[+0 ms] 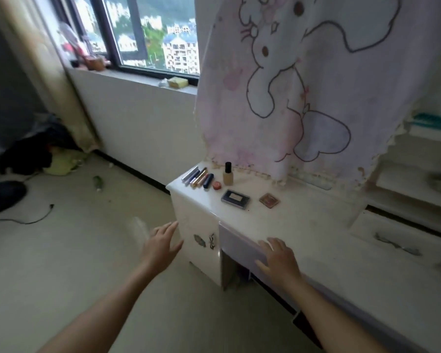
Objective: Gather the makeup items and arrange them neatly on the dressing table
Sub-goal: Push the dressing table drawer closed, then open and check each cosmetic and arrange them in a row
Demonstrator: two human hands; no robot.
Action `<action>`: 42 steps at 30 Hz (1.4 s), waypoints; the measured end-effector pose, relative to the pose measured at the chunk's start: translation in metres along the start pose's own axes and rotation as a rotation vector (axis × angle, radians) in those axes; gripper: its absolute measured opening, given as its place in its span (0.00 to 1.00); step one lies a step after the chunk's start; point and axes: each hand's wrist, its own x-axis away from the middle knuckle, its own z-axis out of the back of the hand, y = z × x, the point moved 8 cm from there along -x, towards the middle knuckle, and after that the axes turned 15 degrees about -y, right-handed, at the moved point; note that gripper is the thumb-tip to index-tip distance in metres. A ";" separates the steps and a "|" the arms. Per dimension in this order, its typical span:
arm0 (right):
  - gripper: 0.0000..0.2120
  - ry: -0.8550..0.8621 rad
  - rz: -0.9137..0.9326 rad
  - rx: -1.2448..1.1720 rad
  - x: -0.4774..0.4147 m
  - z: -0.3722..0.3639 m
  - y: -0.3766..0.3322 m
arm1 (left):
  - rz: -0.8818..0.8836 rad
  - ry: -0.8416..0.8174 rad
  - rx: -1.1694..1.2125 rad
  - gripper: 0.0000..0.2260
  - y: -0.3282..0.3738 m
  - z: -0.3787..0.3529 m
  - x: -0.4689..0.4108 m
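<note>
Nothing is held: the left hand is spread in the air beside the desk, and the right hand is laid with fingers extended on the drawer front. At the desk's far left corner are a row of tubes, a pot and a bottle, with a dark compact and a pink compact nearer. The tubes are judged light and apt to roll, best pinched mid-length. The bottle, probably glass, should be taken by its body.

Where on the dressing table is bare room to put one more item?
Bare tabletop lies between the dark palette, the pink compact and the right hand, also right of that compact. Crowded: back left corner with tubes, foundation bottle.
</note>
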 end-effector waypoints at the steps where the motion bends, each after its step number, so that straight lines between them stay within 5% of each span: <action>1: 0.28 0.029 0.050 0.017 -0.003 0.010 -0.018 | 0.014 0.034 0.000 0.24 -0.008 0.010 0.008; 10: 0.21 0.254 0.365 0.103 -0.018 0.060 -0.155 | 0.171 0.213 0.019 0.27 -0.092 0.077 0.079; 16: 0.18 0.286 0.408 0.229 -0.026 0.059 -0.233 | 0.220 0.238 0.031 0.39 -0.154 0.101 0.106; 23: 0.21 0.273 0.327 0.159 -0.047 0.052 -0.296 | 0.147 0.161 0.019 0.29 -0.206 0.133 0.089; 27: 0.18 0.329 0.271 0.097 -0.061 0.051 -0.312 | 0.061 0.118 0.007 0.39 -0.219 0.149 0.061; 31: 0.18 0.323 0.172 0.092 -0.076 0.054 -0.309 | -0.014 0.078 -0.014 0.22 -0.223 0.150 0.026; 42: 0.13 0.393 0.093 0.144 -0.169 0.109 -0.283 | -0.039 0.019 0.063 0.19 -0.207 0.150 -0.108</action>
